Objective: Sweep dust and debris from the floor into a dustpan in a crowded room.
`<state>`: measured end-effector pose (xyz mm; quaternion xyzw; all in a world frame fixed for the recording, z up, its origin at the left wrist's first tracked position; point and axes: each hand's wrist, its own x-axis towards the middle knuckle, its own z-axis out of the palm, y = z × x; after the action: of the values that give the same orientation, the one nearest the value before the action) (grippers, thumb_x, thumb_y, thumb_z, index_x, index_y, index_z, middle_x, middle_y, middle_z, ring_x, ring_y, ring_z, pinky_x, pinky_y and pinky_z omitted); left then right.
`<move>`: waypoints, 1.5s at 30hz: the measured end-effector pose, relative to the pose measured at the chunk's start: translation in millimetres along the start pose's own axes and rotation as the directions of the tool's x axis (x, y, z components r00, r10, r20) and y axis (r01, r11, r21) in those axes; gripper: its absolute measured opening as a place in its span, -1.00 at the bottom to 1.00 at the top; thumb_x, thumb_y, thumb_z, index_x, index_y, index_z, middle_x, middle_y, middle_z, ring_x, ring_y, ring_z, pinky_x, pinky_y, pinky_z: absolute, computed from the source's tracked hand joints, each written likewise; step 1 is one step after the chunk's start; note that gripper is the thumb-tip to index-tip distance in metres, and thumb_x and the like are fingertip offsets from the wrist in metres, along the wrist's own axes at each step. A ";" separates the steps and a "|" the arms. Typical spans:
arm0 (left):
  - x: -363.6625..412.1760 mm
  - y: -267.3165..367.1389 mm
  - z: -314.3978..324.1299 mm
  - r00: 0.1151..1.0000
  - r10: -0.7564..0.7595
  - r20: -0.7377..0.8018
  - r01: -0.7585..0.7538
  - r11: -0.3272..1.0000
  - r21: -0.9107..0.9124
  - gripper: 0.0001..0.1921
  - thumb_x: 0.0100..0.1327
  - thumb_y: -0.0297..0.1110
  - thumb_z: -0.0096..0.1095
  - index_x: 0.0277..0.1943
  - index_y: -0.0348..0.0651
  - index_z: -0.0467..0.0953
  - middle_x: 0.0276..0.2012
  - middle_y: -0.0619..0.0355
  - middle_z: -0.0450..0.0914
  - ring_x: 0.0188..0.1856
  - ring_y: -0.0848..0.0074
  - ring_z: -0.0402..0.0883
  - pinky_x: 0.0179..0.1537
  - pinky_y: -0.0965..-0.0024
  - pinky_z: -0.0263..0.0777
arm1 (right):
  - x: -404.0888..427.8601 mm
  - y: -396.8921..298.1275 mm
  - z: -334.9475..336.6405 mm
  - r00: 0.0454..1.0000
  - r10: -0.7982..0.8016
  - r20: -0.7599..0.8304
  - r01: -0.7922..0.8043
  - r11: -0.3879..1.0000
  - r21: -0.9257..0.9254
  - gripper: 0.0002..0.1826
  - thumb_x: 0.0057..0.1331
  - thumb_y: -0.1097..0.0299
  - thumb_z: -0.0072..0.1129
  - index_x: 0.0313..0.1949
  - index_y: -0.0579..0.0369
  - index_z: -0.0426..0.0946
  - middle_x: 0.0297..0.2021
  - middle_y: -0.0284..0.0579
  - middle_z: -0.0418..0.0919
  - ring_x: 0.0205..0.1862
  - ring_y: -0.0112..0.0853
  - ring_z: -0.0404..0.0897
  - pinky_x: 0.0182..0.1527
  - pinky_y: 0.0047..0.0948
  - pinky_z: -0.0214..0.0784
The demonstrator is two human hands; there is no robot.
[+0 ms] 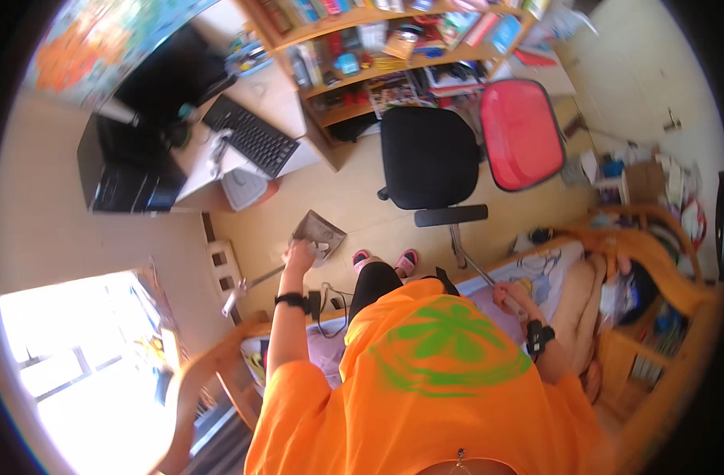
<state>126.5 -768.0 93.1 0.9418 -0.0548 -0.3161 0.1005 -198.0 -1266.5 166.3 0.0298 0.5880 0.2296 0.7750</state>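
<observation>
My left hand (301, 255) is closed around the long handle (266, 276) of a grey dustpan, low on the shaft near the pan. The dustpan (321, 228) is just beyond my fingers, with small white scraps (321, 247) showing at it; whether they lie inside is unclear. At lower right, my right hand (510, 297) grips a thin metal pole (478, 270). That pole runs up towards the black office chair (430, 157); its far end is hidden near the armrest (451, 215).
A desk with a keyboard (252, 135) and computer tower (133, 166) stands at left, a bin (246, 189) below. A bookshelf (397, 65) and red chair back (522, 135) are ahead. Another person's legs (570, 309) lie on the wooden-framed bed (641, 249). A cable (332, 309) hangs beside me.
</observation>
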 end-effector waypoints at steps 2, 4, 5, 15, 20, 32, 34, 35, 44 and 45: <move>13.8 14.4 3.4 0.999 0.022 0.033 -0.023 0.999 0.030 -0.59 0.06 -0.15 0.17 0.01 -0.01 0.51 0.08 0.02 0.45 0.17 0.20 0.37 0.14 0.00 0.18 | -6.5 3.4 2.4 0.997 0.024 -0.076 -0.026 0.999 -0.021 -0.78 0.27 0.45 -0.09 -0.54 0.03 0.16 -0.67 -0.34 0.25 -0.68 -0.62 0.25 -0.68 -0.70 0.15; 21.5 35.7 -1.3 0.999 0.030 0.012 -0.030 0.999 0.037 -0.63 0.09 -0.25 0.11 0.00 -0.03 0.51 0.08 0.01 0.46 0.17 0.20 0.38 0.14 -0.03 0.15 | -4.7 9.0 -1.0 0.989 0.037 -0.144 -0.040 0.999 -0.013 -0.80 0.26 0.45 -0.11 -0.53 0.05 0.15 -0.67 -0.33 0.26 -0.68 -0.60 0.26 -0.69 -0.68 0.15; 28.0 36.3 4.2 0.999 0.034 -0.010 -0.034 0.999 0.009 -0.63 0.09 -0.26 0.10 0.00 -0.04 0.51 0.08 0.02 0.46 0.17 0.20 0.38 0.14 -0.03 0.14 | 5.4 2.6 -12.3 0.986 0.006 -0.167 -0.019 0.997 -0.076 -0.81 0.27 0.44 -0.12 -0.51 0.06 0.16 -0.67 -0.32 0.26 -0.68 -0.59 0.26 -0.69 -0.68 0.16; 21.7 6.1 -5.7 0.977 0.095 0.189 -0.089 0.995 -0.042 -0.61 0.13 -0.22 0.08 0.05 -0.03 0.47 0.11 0.07 0.46 0.17 0.24 0.41 0.14 -0.06 0.16 | -9.9 55.4 62.5 0.911 -0.292 0.291 0.397 0.424 -0.814 -0.84 0.27 0.44 -0.15 -0.48 0.13 0.19 -0.67 -0.31 0.25 -0.69 -0.56 0.30 -0.67 -0.66 0.20; 15.2 -82.0 10.2 0.985 0.164 0.048 -0.157 0.980 -0.126 -0.69 0.16 -0.21 0.04 -0.12 -0.20 0.54 -0.15 -0.14 0.57 -0.07 0.10 0.56 -0.07 0.16 0.42 | 5.5 78.4 107.6 0.824 -0.288 0.488 0.384 -0.350 -0.854 -0.70 0.24 0.43 -0.13 -0.67 0.06 0.20 -0.74 -0.30 0.25 -0.73 -0.60 0.23 -0.68 -0.64 0.08; -25.7 -134.5 -33.7 0.974 0.174 0.144 -0.166 0.984 -0.064 -0.64 0.07 -0.25 0.21 -0.08 -0.24 0.56 -0.18 -0.11 0.61 -0.09 0.18 0.59 -0.05 0.26 0.42 | 87.7 69.7 118.7 0.984 -0.155 0.084 0.167 0.673 -0.721 -0.83 0.20 0.51 -0.14 -0.56 0.16 0.21 -0.67 -0.27 0.28 -0.67 -0.62 0.31 -0.65 -0.68 0.18; -29.9 -128.1 -38.5 0.978 0.170 0.123 -0.162 0.984 -0.073 -0.65 0.08 -0.24 0.20 -0.08 -0.23 0.56 -0.18 -0.11 0.61 -0.09 0.18 0.59 -0.05 0.26 0.42 | 85.6 73.5 134.8 0.970 -0.138 0.199 0.242 0.614 -0.751 -0.82 0.19 0.52 -0.14 -0.58 0.16 0.23 -0.66 -0.26 0.28 -0.66 -0.60 0.32 -0.63 -0.67 0.19; -36.7 -121.4 -41.1 0.977 0.168 0.134 -0.153 0.982 -0.115 -0.65 0.08 -0.24 0.19 -0.09 -0.22 0.56 -0.17 -0.11 0.61 -0.09 0.18 0.59 -0.05 0.26 0.42 | 77.6 79.4 152.2 0.981 -0.038 0.191 0.155 0.747 -0.647 -0.83 0.19 0.53 -0.13 -0.57 0.17 0.23 -0.63 -0.25 0.29 -0.64 -0.61 0.32 -0.60 -0.69 0.21; -37.4 -91.7 -4.6 0.977 0.168 0.133 -0.143 0.973 -0.182 -0.64 0.13 -0.19 0.12 -0.04 -0.14 0.53 -0.13 -0.08 0.59 -0.06 0.13 0.56 -0.01 0.24 0.41 | 90.5 48.9 270.1 0.896 0.320 0.308 -0.219 0.922 -0.320 -0.89 0.20 0.59 -0.17 -0.47 0.19 0.14 -0.50 -0.26 0.24 -0.60 -0.63 0.31 -0.56 -0.76 0.29; -39.9 -90.3 -1.3 0.977 0.173 0.123 -0.146 0.968 -0.203 -0.64 0.14 -0.19 0.12 -0.03 -0.15 0.53 -0.12 -0.08 0.59 -0.05 0.14 0.55 0.00 0.24 0.40 | 91.3 43.8 285.9 0.874 0.395 0.283 -0.305 0.899 -0.315 -0.91 0.22 0.59 -0.14 -0.41 0.24 0.16 -0.47 -0.23 0.27 -0.61 -0.61 0.33 -0.56 -0.73 0.31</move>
<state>99.3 -673.3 97.2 0.8956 -0.1066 -0.3761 0.2123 71.0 -1127.7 185.9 0.0736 0.3944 0.4338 0.8068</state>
